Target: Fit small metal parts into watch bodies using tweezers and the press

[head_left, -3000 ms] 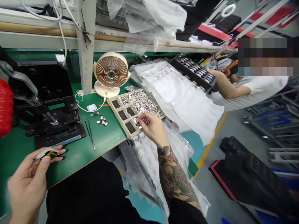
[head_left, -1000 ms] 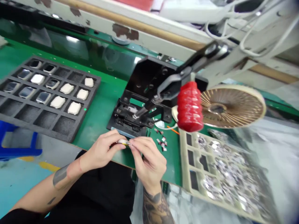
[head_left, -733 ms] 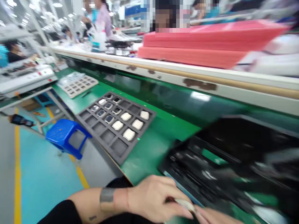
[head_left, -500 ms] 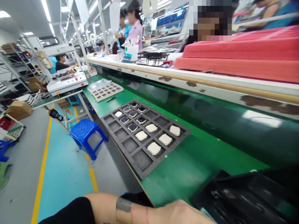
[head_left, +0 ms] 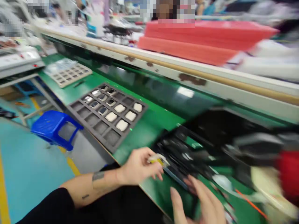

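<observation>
My left hand (head_left: 136,169) pinches a small pale frame-like part with yellow in it (head_left: 160,160), much like a watch case, in front of a black machine or fixture (head_left: 184,155). To its right, my right hand (head_left: 203,203) is open, thumb and fingers spread, with nothing seen in it; motion blurs it. Left of the fixture lies a dark grey foam tray (head_left: 112,138). Several of its pockets hold watch cases, some with a dark face (head_left: 103,110) up and some with a whitish side (head_left: 121,125) up.
A beige tray (head_left: 74,74) with a clear bag and dark tweezers (head_left: 78,84) lie farther along the green bench. Red foam sheets (head_left: 198,43) are stacked on the raised ledge. A blue stool (head_left: 50,124) stands left; an orange cable (head_left: 252,203) and cream container (head_left: 268,186) are right.
The view has swung right and down. My left hand, previously at the bottom edge, is now fully seen with the pale part in its fingers. My right hand has come into view.
</observation>
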`<state>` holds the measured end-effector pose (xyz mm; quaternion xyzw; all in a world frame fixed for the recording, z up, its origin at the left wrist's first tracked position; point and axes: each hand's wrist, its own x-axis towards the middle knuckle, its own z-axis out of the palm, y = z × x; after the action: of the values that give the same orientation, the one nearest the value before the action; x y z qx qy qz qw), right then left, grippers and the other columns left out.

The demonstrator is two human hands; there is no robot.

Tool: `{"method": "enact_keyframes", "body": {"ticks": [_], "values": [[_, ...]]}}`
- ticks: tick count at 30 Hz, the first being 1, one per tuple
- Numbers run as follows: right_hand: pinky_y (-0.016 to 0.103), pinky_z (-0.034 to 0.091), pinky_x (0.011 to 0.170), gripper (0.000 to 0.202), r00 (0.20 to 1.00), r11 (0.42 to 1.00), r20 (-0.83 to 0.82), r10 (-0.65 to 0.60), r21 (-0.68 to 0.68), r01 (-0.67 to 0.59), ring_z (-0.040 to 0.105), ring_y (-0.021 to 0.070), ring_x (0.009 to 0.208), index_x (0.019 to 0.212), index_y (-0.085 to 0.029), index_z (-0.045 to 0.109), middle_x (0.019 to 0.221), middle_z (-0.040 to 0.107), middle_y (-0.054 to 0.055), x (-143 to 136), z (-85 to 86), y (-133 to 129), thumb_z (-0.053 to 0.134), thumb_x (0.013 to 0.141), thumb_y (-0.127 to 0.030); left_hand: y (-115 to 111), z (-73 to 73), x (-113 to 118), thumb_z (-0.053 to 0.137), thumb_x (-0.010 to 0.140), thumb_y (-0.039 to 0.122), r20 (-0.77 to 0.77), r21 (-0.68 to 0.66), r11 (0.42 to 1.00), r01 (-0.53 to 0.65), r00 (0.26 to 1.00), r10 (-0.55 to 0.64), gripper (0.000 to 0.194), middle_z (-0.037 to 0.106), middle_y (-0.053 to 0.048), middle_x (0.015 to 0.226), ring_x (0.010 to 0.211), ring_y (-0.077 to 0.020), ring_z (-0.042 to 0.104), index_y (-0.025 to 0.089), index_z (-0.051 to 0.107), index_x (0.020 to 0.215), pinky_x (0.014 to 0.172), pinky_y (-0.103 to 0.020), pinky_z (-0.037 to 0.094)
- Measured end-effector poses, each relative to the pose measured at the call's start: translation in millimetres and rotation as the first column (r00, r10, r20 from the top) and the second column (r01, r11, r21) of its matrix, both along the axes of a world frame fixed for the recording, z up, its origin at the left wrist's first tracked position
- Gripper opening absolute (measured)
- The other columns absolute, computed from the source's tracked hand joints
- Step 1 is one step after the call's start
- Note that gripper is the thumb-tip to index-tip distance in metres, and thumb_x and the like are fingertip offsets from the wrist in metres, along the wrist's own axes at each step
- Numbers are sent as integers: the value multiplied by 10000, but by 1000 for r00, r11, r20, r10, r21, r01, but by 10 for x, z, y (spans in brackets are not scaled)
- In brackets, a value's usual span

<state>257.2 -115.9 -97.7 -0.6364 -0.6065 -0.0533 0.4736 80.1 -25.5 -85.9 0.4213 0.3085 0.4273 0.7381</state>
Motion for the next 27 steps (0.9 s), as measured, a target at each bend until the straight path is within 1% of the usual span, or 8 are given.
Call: {"method": "enact_keyframes", "body": {"ticks": [4, 8, 11, 15, 18, 21, 24, 27], "values": [[500, 619, 984, 236, 994, 998, -101, -46, 47, 51, 760, 288, 1069, 1243, -241, 782, 1147, 799, 106, 5, 156, -175, 740, 1011, -246, -54, 111, -95, 893, 935, 515, -3, -21, 999, 28, 1000, -28, 564, 858, -136, 1047, 822, -227, 838, 203, 549, 1256, 734, -291, 631], [446, 660, 886, 265, 981, 988, -145, -125, 71, 137, 771, 255, 1011, 1230, -245, 769, 1095, 788, 95, -68, 104, -495, 674, 1003, -145, -51, 133, -193, 811, 1019, 406, -146, 71, 995, 72, 987, -61, 493, 846, -170, 1186, 711, -185, 802, 165, 608, 1398, 647, -279, 617], [398, 659, 814, 337, 995, 991, -19, -101, 88, 103, 764, 226, 915, 1282, -232, 753, 1048, 786, 86, -211, -109, -907, 686, 965, -138, -27, 143, -242, 836, 995, 346, -159, 109, 994, 25, 987, -7, 410, 853, -117, 1175, 784, -231, 839, 213, 629, 1323, 671, -302, 643], [343, 633, 801, 197, 990, 962, 21, -142, -234, 143, 740, 185, 851, 1165, -235, 764, 974, 790, 46, -168, -606, -1589, 652, 1008, -277, 55, 135, -227, 953, 840, 363, -189, 190, 982, 0, 981, 36, 579, 862, -23, 1167, 998, -314, 863, 342, 657, 1338, 853, -465, 722], [354, 607, 878, 264, 882, 793, 5, -471, -436, 426, 718, 203, 933, 1151, -198, 752, 1006, 772, 84, 267, -968, -2129, 527, 1075, -314, 85, 106, -180, 1052, 658, 396, -228, 259, 966, 6, 972, 55, 773, 858, 0, 1207, 1196, -389, 820, 398, 708, 1350, 1128, -710, 619], [428, 554, 1023, 357, 683, 541, 71, -727, -554, 633, 669, 257, 1056, 1250, -107, 717, 1144, 751, 176, 909, -1225, -2555, 462, 1067, -278, 79, 68, -147, 1084, 592, 430, -268, 320, 947, -29, 956, 120, 750, 864, 19, 1138, 1245, -418, 798, 383, 756, 1264, 1173, -780, 557], [454, 500, 1114, 381, 580, 355, 141, -802, -669, 653, 650, 265, 1142, 1335, -79, 685, 1270, 740, 186, 1421, -1387, -2761, 528, 1048, -275, 74, 17, -133, 1098, 559, 423, -288, 400, 914, -73, 936, 201, 689, 867, 34, 1033, 1067, -382, 853, 324, 780, 1163, 999, -703, 693], [407, 471, 1145, 427, 567, 249, 205, -798, -744, 620, 645, 255, 1215, 1406, -101, 662, 1336, 751, 168, 1633, -1461, -2783, 580, 1046, -313, 42, -12, -146, 1082, 646, 370, -309, 408, 911, -63, 929, 203, 647, 860, 6, 982, 831, -270, 853, 246, 783, 1206, 783, -434, 751]]}}
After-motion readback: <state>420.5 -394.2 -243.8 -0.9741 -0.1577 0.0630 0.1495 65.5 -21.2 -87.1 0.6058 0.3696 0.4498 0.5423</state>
